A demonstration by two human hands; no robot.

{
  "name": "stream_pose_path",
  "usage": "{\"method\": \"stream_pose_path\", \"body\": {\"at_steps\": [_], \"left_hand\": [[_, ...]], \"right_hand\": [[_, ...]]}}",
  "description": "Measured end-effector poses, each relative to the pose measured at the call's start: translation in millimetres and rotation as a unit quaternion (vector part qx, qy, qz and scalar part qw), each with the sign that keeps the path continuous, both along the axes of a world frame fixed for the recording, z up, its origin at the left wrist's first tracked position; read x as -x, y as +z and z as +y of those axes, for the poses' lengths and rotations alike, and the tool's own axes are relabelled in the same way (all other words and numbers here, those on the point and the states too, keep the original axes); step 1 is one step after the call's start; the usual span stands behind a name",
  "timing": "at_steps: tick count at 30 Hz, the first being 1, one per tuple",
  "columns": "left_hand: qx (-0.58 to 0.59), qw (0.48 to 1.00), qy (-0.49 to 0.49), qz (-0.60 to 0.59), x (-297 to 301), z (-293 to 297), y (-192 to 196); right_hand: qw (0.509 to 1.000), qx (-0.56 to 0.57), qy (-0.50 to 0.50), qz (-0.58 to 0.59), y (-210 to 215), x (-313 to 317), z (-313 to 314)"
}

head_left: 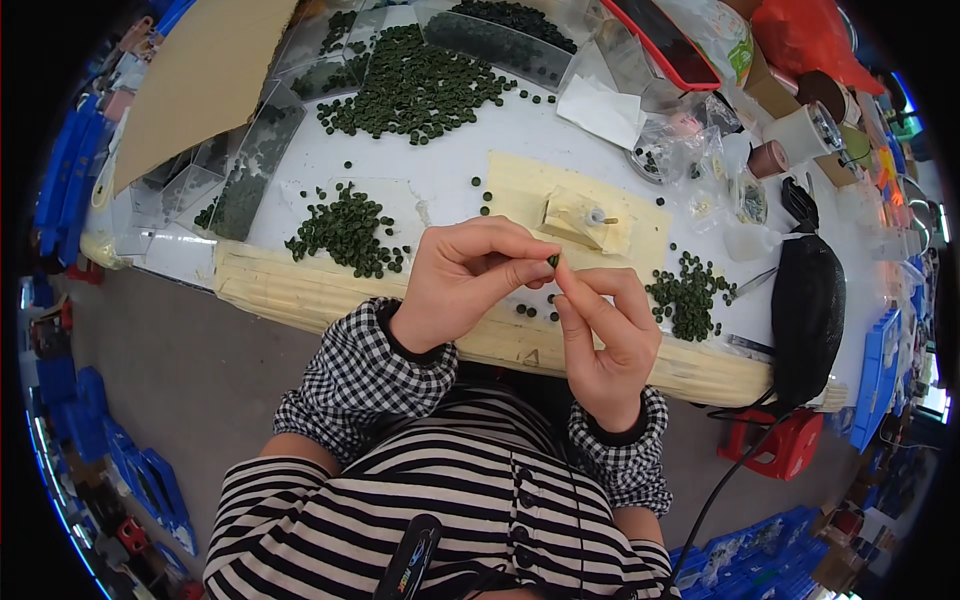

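My left hand point(465, 285) pinches a small dark green round piece point(553, 260) between thumb and forefinger, above the table's near edge. Meeting it from the right, my right hand point(612, 340) has its fingertips closed against the same piece; they partly cover it. Just beyond my hands, a small block wrapped in cream tape point(575, 222), with a pale peg standing on it, sits on a taped pad point(515, 178). Loose dark green pieces lie in a pile point(345, 230) left of my left hand and in another pile point(690, 300) right of my right hand.
A larger pile of green pieces point(410, 85) spreads farther back, near clear plastic bins point(260, 165) and cardboard point(200, 75). Tweezers point(752, 283) and a black wrapped object point(808, 310) lie at right. A red-cased phone point(665, 42) and white tissue point(600, 110) are beyond.
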State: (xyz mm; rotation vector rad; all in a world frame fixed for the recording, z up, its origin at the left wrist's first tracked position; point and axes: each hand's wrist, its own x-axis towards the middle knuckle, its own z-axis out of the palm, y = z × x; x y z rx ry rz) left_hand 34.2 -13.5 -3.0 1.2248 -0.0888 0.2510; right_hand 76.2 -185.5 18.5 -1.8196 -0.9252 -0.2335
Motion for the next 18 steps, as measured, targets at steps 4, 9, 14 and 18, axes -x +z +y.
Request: {"method": "stream_pose_path", "body": {"at_steps": [4,9,14,18], "left_hand": [[0.001,1.0,-0.001,0.001,0.2,-0.2,0.2],[0.002,1.0,0.002,0.003,-0.3,-0.5,0.8],[0.011,1.0,-0.003,0.003,0.1,-0.5,1.2],[0.042,0.999,-0.017,0.017,-0.1,-1.1,2.9]], "right_hand": [[1.0,0.004,0.003,-0.004,-1.0,-0.4,-0.5],[1.0,-0.009,0.001,0.025,-2.9,2.8,1.2],[0.998,-0.032,0.012,0.047,-5.1,1.4,0.2],[0.997,-0.054,0.015,0.06,-5.6,-0.9,-1.5]]}}
